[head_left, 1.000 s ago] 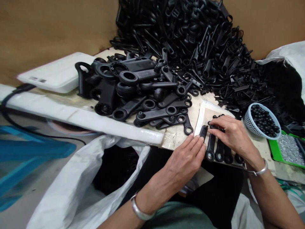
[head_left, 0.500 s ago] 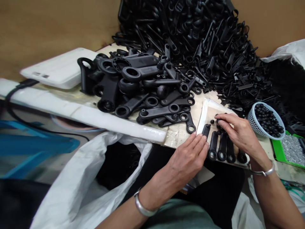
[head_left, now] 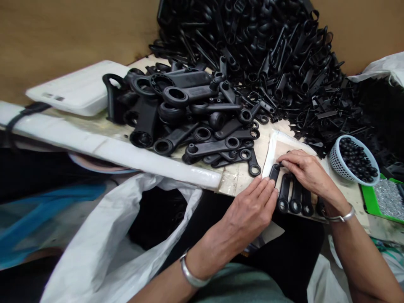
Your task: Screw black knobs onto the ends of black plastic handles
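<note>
Several short black plastic levers (head_left: 292,195) lie side by side at the table's near edge on a pale pad (head_left: 275,147). My left hand (head_left: 251,210) lies flat with its fingers stretched out, its fingertips pressing on the leftmost lever (head_left: 274,171). My right hand (head_left: 304,170) is bent over the far ends of the levers, thumb and forefinger pinched at the top of the leftmost one. What the pinch holds is too small to make out.
A big heap of black plastic arms (head_left: 268,54) fills the back, with larger arms (head_left: 189,113) in front. A white basket of black balls (head_left: 353,159) and a green tray of metal bits (head_left: 383,198) stand right. A white sack (head_left: 120,240) gapes below the table.
My right hand has shifted left along the levers' far ends to the leftmost one. My left hand has stayed on that lever's near end.
</note>
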`<state>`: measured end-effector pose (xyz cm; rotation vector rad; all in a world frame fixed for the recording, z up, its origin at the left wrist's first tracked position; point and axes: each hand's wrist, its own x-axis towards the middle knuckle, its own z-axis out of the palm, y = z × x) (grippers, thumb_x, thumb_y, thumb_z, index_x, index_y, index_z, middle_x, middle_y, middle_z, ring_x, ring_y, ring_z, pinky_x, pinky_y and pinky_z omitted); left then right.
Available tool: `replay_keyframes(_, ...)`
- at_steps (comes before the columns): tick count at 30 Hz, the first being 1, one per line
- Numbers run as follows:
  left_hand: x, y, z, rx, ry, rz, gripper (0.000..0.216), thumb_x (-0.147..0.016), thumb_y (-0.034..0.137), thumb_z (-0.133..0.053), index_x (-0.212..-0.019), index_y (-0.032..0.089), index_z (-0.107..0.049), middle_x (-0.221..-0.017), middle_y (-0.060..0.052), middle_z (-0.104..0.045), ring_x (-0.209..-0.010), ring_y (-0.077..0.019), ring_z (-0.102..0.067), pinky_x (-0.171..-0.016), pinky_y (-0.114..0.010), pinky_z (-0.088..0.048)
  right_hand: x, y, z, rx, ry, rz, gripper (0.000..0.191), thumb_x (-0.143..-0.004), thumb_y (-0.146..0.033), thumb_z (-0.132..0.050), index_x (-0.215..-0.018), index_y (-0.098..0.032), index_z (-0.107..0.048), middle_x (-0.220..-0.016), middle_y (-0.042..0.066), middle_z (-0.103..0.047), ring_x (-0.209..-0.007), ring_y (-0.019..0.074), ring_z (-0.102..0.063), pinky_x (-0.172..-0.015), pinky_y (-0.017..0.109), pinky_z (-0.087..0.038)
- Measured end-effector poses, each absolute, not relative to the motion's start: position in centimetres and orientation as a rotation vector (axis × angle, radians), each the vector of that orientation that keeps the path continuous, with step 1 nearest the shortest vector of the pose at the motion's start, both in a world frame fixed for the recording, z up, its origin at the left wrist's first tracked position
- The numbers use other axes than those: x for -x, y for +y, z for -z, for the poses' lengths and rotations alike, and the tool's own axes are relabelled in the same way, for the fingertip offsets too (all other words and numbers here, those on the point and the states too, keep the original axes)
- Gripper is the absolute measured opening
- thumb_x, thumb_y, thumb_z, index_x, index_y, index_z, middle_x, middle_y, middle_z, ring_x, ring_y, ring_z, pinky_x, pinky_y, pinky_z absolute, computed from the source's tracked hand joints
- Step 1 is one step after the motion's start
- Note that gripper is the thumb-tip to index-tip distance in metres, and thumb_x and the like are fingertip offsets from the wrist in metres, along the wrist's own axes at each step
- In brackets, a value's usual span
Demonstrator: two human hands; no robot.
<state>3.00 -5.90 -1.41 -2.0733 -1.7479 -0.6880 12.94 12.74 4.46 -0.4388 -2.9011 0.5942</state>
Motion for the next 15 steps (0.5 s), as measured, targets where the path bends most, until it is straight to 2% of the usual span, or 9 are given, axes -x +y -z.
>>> replay_keyframes(4,-3.0,-6.0,1.3,2.088,-1.762,0.678,0.029,-0.094,0.004,-0.044,-0.118,0.002,-0.061,-0.124,-0.020,-0.066,-0.116,-0.0249,-0.066,-0.107,-0.040,-0.048,-12.9,12.6,-4.5,0.419,-2.914,-0.577,0.021,-0.097,-0.016,-0.052,-0.100,-0.018,-0.072,-0.091,0.006,-0.071,-0.086,0.0191,-0.063,-0.081,0.031,-0.048)
replay_keyframes(9,-3.0,-5.9,1.2,2.058,-1.759,0.681,0.029,-0.094,0.004,-0.043,-0.116,0.003,-0.062,-0.122,-0.018,-0.068,-0.114,-0.0244,-0.066,-0.106,-0.039,-0.049,-12.9,11.9,-4.8,0.366,-2.990,-0.381,0.021,-0.099,-0.018,-0.050,-0.097,-0.018,-0.071,-0.090,0.007,-0.070,-0.085,0.0207,-0.061,-0.079,0.032,-0.047)
replay_keyframes(15,-3.0,-5.8,1.0,2.048,-1.749,0.670,0.029,-0.094,0.003,-0.042,-0.115,0.003,-0.062,-0.121,-0.016,-0.069,-0.113,-0.0234,-0.067,-0.104,-0.038,-0.051,-13.2,11.0,-5.4,0.371,-3.104,-0.092,0.027,-0.096,-0.005,-0.044,-0.101,-0.016,-0.068,-0.082,0.008,-0.066,-0.080,0.0223,-0.057,-0.070,0.031,-0.044)
